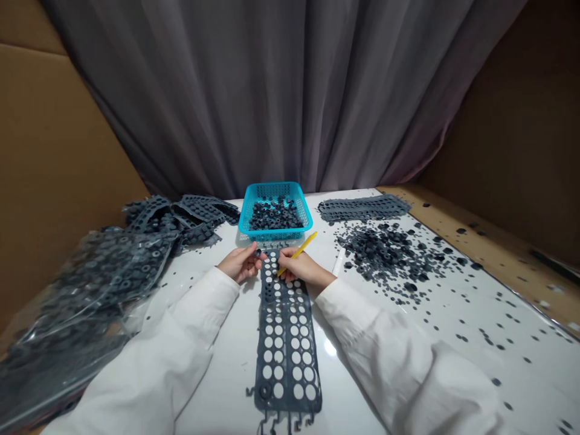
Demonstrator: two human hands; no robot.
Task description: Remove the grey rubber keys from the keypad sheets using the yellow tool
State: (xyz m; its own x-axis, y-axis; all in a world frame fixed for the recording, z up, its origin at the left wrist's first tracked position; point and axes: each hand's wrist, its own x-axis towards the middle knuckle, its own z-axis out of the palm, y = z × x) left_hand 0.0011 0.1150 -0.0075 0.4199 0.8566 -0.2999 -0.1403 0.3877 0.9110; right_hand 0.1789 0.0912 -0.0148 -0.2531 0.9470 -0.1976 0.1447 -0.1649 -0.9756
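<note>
A long dark rubber sheet (287, 338) with rows of round holes lies on the white table, running away from me. Most holes show white through them; a ring-shaped piece sits at its near left corner. My right hand (296, 266) grips a yellow pen-like tool (304, 244), its tip pointing down at the sheet's far part. At the sheet's far left edge, my left hand (243, 263) pinches a small dark rubber piece (258, 252) between thumb and fingers. Just beyond both hands stands a turquoise basket (275, 232) holding many small dark rubber pieces.
A clear plastic bag (104, 278) of dark rings fills the left side, with more rubber sheets (194, 214) behind it. At back right lies a stack of perforated sheets (362, 207). Loose dark scraps (389, 254) spread over the table's right side. A grey curtain (272, 90) hangs behind.
</note>
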